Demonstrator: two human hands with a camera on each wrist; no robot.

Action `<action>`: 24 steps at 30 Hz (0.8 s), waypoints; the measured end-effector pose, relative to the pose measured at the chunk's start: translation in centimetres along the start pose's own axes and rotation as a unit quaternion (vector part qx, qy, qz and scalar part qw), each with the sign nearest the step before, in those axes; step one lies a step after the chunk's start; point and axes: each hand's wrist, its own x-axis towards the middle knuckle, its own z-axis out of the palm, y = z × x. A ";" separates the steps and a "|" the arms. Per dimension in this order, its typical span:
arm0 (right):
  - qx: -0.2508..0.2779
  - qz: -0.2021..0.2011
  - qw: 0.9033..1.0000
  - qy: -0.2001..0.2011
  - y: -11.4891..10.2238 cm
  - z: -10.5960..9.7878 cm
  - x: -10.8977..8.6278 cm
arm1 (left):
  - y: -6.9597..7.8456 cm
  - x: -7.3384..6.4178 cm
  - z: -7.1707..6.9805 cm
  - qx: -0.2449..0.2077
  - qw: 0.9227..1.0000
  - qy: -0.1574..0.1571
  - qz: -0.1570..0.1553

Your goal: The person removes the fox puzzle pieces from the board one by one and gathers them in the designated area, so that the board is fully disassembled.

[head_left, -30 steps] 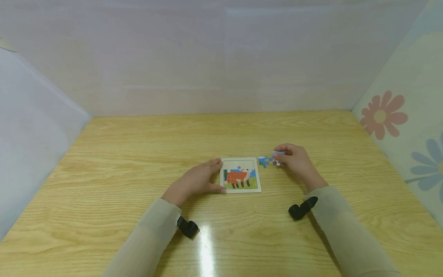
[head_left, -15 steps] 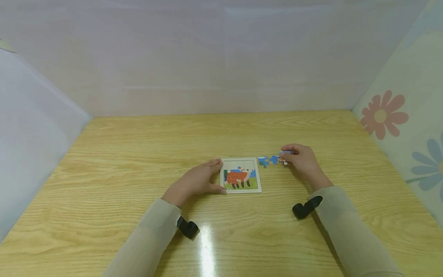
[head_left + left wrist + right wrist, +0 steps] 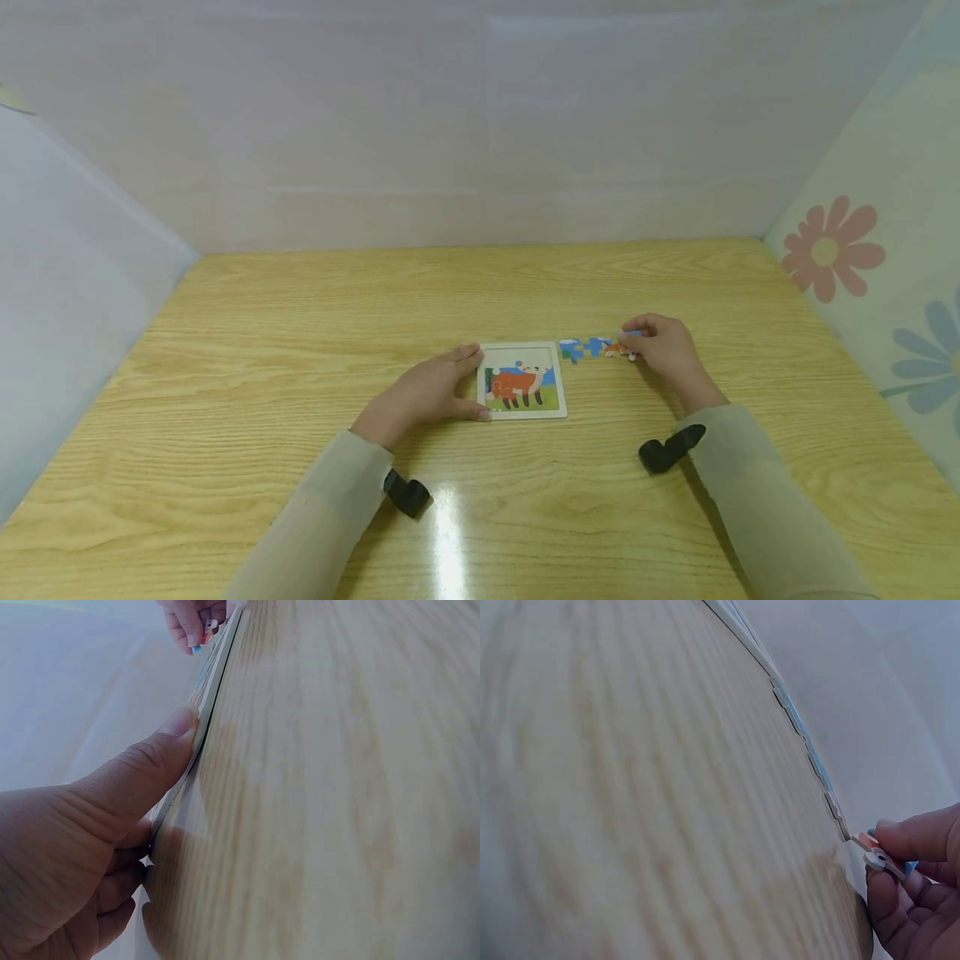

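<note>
While two pale sleeves (image 3: pixel 322 508) reach in over a wooden table (image 3: pixel 480 292), the left hand (image 3: pixel 420 392) holds a puzzle board (image 3: pixel 525 415) and the right hand (image 3: pixel 667 352) pinches a piece (image 3: pixel 876 861).

Past black devices (image 3: pixel 408 494) on the sleeves, the left thumb (image 3: pixel 471 408) lies at the board's near left corner, the fingers (image 3: pixel 462 356) at the far one. The board lies flat between the hands, showing a red animal (image 3: pixel 513 383) (dark-legged, over green ground) below a pale top strip. To its right, loose pieces (image 3: pixel 570 345) run in a row towards the right thumb and fingers, which clasp the orange, white and blue piece. Farther back come a pink flower (image 3: pixel 825 251) on the side panel and a pale rear wall (image 3: pixel 480 125).
</note>
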 end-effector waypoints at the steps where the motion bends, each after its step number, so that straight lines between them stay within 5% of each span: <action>1: -0.006 0.001 1.000 0.000 0.0 0.0 0.0 | 0.0 0.0 0.0 0.000 1.000 0.000 0.000; 24: -0.109 -0.014 0.994 0.009 -0.1 0.1 0.0 | 0.0 -0.1 -0.1 0.003 1.000 0.004 0.010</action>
